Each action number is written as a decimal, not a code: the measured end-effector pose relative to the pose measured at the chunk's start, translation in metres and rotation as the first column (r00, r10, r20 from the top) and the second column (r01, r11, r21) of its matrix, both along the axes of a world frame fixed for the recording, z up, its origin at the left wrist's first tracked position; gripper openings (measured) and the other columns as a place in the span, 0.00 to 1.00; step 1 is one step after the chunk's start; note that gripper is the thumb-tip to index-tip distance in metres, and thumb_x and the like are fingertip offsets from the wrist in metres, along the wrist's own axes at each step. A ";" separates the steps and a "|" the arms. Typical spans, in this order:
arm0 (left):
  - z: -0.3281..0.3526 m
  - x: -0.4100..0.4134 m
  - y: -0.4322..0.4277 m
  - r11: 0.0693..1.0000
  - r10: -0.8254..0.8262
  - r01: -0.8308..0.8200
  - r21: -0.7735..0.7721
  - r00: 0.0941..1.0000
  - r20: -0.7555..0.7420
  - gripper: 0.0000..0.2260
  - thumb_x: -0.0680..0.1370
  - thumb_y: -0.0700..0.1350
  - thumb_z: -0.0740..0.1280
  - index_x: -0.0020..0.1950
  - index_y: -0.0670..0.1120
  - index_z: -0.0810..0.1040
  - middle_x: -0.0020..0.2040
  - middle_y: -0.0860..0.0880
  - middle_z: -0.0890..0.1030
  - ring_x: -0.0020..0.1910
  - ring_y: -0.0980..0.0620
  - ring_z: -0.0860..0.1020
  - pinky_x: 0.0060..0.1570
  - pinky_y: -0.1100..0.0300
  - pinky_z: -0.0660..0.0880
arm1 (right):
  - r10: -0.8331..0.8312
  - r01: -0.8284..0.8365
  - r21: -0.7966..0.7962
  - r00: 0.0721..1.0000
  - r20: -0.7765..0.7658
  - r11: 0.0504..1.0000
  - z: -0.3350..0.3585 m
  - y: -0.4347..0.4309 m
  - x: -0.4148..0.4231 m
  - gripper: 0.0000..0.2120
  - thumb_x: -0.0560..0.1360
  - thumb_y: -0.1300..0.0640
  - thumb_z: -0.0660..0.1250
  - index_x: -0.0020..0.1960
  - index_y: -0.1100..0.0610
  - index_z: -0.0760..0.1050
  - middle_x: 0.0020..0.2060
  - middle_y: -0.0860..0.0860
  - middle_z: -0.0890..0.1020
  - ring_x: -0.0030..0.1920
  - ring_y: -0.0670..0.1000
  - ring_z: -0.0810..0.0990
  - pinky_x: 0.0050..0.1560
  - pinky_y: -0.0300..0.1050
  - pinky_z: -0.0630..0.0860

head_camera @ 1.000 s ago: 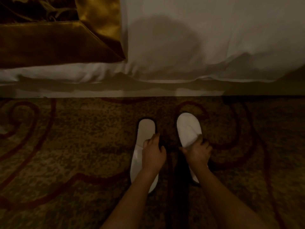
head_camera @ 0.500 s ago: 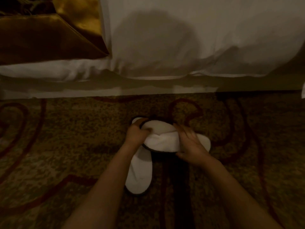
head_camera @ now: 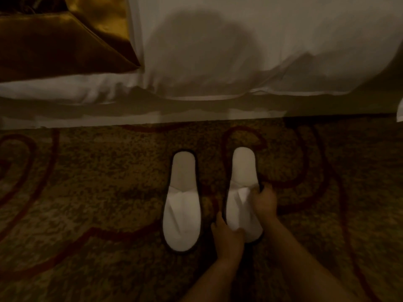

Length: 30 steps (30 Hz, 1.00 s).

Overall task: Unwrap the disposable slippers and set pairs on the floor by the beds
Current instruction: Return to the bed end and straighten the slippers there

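Note:
Two white disposable slippers lie side by side on the patterned carpet, lengthwise toward the bed. The left slipper [head_camera: 182, 203] lies alone, untouched. Both my hands are on the right slipper [head_camera: 242, 192]: my left hand [head_camera: 226, 236] grips its near left edge, and my right hand [head_camera: 265, 201] holds its right edge at the middle. No wrapper is visible.
The bed [head_camera: 218, 62] with white sheets hanging down runs across the top of the view. A gold-brown runner [head_camera: 65, 40] covers its left part. Brown carpet [head_camera: 87, 203] with dark red swirls spreads all around the slippers.
The right slipper lay crosswise over the left one half a second ago; now it sits straight beside it. My left hand has moved off the left slipper onto the right one.

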State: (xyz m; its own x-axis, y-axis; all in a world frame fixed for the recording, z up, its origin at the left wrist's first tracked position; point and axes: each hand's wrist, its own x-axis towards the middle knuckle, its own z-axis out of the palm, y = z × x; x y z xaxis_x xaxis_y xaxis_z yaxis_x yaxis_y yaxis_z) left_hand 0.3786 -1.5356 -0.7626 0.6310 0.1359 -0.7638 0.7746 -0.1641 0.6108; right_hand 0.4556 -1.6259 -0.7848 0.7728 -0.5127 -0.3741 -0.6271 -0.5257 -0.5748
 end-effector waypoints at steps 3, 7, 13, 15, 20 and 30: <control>-0.004 -0.002 -0.002 0.988 -0.135 0.134 0.082 0.991 0.003 0.31 0.77 0.41 0.63 0.77 0.47 0.53 0.75 0.45 0.57 0.73 0.46 0.61 0.73 0.55 0.61 | 0.049 -0.041 -0.144 0.997 0.059 0.989 -0.007 -0.003 -0.010 0.16 0.77 0.64 0.59 0.63 0.70 0.69 0.60 0.67 0.75 0.60 0.64 0.73 0.62 0.50 0.68; -0.003 -0.004 -0.008 0.960 -0.239 0.237 0.147 0.971 -0.004 0.26 0.78 0.45 0.61 0.75 0.46 0.58 0.73 0.45 0.58 0.72 0.46 0.59 0.73 0.56 0.60 | 0.103 -0.084 -0.258 0.993 0.062 0.962 -0.007 -0.008 -0.012 0.15 0.76 0.65 0.60 0.61 0.70 0.71 0.57 0.70 0.74 0.59 0.66 0.71 0.61 0.51 0.64; -0.009 -0.003 -0.005 0.942 -0.312 0.304 0.142 0.949 0.039 0.24 0.78 0.47 0.61 0.74 0.47 0.61 0.72 0.44 0.61 0.71 0.46 0.60 0.72 0.55 0.61 | 0.119 -0.104 -0.335 0.993 0.025 0.936 -0.006 -0.001 -0.015 0.21 0.76 0.56 0.62 0.64 0.69 0.69 0.59 0.68 0.73 0.60 0.65 0.71 0.61 0.53 0.66; -0.009 0.000 0.000 0.943 -0.312 0.302 0.141 0.948 0.057 0.23 0.78 0.47 0.62 0.73 0.47 0.63 0.71 0.44 0.63 0.70 0.46 0.63 0.71 0.54 0.63 | 0.144 -0.138 -0.355 0.989 -0.009 0.925 -0.004 0.004 -0.018 0.29 0.75 0.47 0.64 0.67 0.67 0.66 0.61 0.68 0.72 0.62 0.65 0.70 0.61 0.55 0.67; 0.003 0.016 0.022 0.909 -0.286 0.172 0.380 0.921 0.266 0.24 0.77 0.47 0.62 0.73 0.50 0.62 0.73 0.45 0.62 0.70 0.47 0.62 0.70 0.57 0.62 | 0.277 -0.289 -0.383 0.957 -0.089 0.877 -0.006 0.012 -0.021 0.45 0.68 0.34 0.65 0.73 0.61 0.57 0.66 0.63 0.68 0.64 0.63 0.68 0.61 0.55 0.68; -0.015 0.041 0.093 0.652 -0.402 0.340 0.678 0.913 -0.070 0.41 0.72 0.61 0.65 0.76 0.47 0.47 0.76 0.42 0.50 0.72 0.38 0.55 0.68 0.39 0.60 | 0.335 -0.358 -0.398 0.933 -0.128 0.845 -0.009 0.014 -0.021 0.46 0.67 0.37 0.67 0.74 0.61 0.54 0.66 0.64 0.66 0.64 0.62 0.67 0.60 0.54 0.68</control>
State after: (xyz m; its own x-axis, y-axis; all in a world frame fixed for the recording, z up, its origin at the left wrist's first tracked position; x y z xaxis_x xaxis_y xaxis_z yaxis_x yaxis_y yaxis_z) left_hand 0.4195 -1.4430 -0.7781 0.7954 0.3256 -0.5112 0.5129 -0.8111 0.2813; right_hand 0.4348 -1.6118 -0.7939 0.9144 -0.3299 -0.2346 -0.3825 -0.8940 -0.2333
